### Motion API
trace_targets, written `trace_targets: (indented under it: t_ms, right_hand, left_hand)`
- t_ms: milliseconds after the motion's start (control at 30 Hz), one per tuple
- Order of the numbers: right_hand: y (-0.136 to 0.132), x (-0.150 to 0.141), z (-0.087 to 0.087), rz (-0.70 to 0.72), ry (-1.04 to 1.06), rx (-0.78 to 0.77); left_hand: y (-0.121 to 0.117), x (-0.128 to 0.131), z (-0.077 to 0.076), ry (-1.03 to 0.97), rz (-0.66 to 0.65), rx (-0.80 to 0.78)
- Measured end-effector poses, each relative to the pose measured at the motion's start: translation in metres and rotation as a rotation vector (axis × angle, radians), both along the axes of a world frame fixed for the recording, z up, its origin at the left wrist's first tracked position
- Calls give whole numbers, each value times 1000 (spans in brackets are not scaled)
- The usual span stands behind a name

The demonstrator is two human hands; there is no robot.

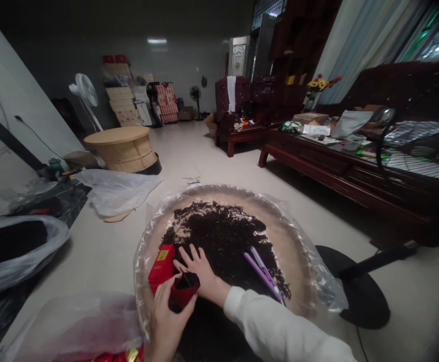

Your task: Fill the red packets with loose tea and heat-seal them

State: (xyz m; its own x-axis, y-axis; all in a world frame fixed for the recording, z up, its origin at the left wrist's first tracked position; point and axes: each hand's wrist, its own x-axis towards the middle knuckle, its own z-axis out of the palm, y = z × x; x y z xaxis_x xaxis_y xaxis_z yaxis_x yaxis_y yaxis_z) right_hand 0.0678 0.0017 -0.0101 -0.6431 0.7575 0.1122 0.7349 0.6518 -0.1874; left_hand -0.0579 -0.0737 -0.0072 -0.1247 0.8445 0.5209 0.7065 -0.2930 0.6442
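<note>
My left hand is closed around a small red packet, its mouth open and facing up. My right hand, in a light sleeve, has its fingers spread over a heap of dark, loose dried leaves that look like tea. The heap lies in a wide round tray lined with clear plastic. Beside my left hand, a stack of red packets with a yellow label lies at the tray's left side. A purple hair straightener rests on the leaves to the right, its arms apart.
At left is a plastic-lined container of dark material. A clear plastic bag lies near my left arm. A black stand base is right of the tray. Ahead are a round wooden drum and a dark wooden table.
</note>
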Motion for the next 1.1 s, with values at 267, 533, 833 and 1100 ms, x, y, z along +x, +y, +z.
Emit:
trace_targets:
  t_ms: [267, 533, 833, 1100]
  right_hand:
    - [-10, -9, -6, 37, 20, -60]
    - [-4, 58, 14, -236, 704, -248]
    - [-3, 84, 40, -716, 2084, -1094]
    - [-21, 79, 61, -461, 1882, -983]
  left_hand:
    - [0, -1, -1, 63, -15, 43]
    - [3, 8, -12, 59, -34, -11]
    - [20, 49, -10, 83, -121, -102]
    - [28, 61, -6, 137, -116, -117]
